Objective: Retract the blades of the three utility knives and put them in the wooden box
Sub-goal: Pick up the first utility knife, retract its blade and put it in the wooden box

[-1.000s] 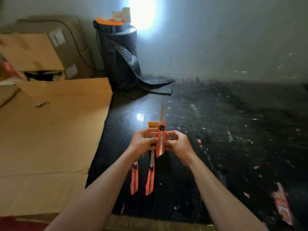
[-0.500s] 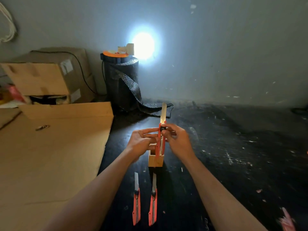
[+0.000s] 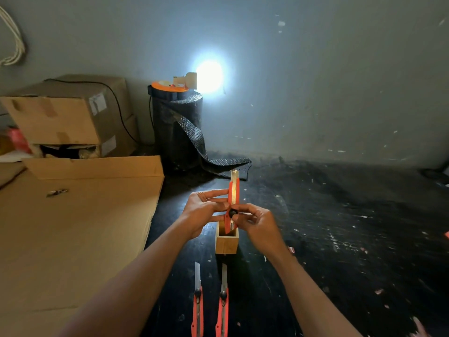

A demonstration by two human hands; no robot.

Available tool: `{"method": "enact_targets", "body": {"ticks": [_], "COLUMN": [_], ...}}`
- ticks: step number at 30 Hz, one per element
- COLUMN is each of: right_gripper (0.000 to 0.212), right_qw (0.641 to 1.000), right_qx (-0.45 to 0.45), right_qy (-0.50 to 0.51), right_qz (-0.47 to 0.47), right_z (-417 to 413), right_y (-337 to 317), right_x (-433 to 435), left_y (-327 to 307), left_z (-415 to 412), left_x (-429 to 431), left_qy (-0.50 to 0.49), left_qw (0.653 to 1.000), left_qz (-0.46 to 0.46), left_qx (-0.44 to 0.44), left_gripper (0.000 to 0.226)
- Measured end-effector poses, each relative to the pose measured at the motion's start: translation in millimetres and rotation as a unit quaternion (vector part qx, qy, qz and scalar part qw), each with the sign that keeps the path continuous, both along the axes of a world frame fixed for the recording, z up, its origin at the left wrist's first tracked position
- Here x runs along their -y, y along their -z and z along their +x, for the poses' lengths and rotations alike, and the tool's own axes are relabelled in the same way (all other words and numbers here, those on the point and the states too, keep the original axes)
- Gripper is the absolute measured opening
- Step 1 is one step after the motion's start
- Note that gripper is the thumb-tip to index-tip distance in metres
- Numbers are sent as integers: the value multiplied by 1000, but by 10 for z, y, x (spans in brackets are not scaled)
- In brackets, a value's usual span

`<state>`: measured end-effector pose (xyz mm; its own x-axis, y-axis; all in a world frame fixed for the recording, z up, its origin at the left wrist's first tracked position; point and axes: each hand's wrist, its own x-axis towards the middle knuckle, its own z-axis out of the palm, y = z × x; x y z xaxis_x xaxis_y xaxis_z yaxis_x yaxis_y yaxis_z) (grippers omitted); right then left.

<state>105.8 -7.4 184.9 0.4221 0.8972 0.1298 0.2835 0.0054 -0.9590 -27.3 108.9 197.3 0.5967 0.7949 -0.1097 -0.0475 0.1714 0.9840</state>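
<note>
I hold an orange utility knife (image 3: 233,194) upright above the small open wooden box (image 3: 227,243), which stands on the black table. My left hand (image 3: 205,209) grips the knife's body from the left. My right hand (image 3: 255,221) pinches its black slider knob low on the handle. Only a short tip of blade shows at the top of this knife. Two more orange utility knives (image 3: 197,310) (image 3: 223,310) lie side by side on the table in front of the box, both with their blades extended and pointing away from me.
A large flat cardboard sheet (image 3: 73,227) covers the table's left side, with cardboard boxes (image 3: 65,117) behind it. A black roll of bubble wrap (image 3: 177,127) with an orange spool and a lamp on top stands at the back by the wall. Small scraps litter the black table (image 3: 340,227).
The slider knob has gone from near the top of the handle down to the lower part, and the blade has slid mostly into the body. My head has tilted up, so everything sits lower in view.
</note>
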Motion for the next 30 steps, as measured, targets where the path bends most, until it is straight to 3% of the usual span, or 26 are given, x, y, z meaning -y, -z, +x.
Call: {"method": "enact_targets", "body": {"ticks": [8,16,19,23,26,30], "right_gripper": [20,29,18,26,28,20], "right_qw": [995,985,984,988,981,984], "right_qx": [95,171,166,144,192,168], "right_qy": [3,17,51,50,32,56], "right_qz": [-38,-30,-23,3,11,2], "right_z": [66,35,-9,-66,-47,-62], "right_y": [42,11,-19,-39,-22,-61], "right_x": [12,-31,-48,-33,-30,-65], "left_y": [-27,-110,-103,-80,-98,-136], "left_z": [79,101,103,98,80,78], "left_x": [8,16,18,16,-5,4], "left_qy": [-3,-8,-12,-22,-30,-25], "left_qw": [1000,999,998,998,998,998], "left_qz": [30,48,53,53,54,59], "left_qx": [-10,13,13,16,19,18], "left_gripper": [36,29,32,33,34,33]}}
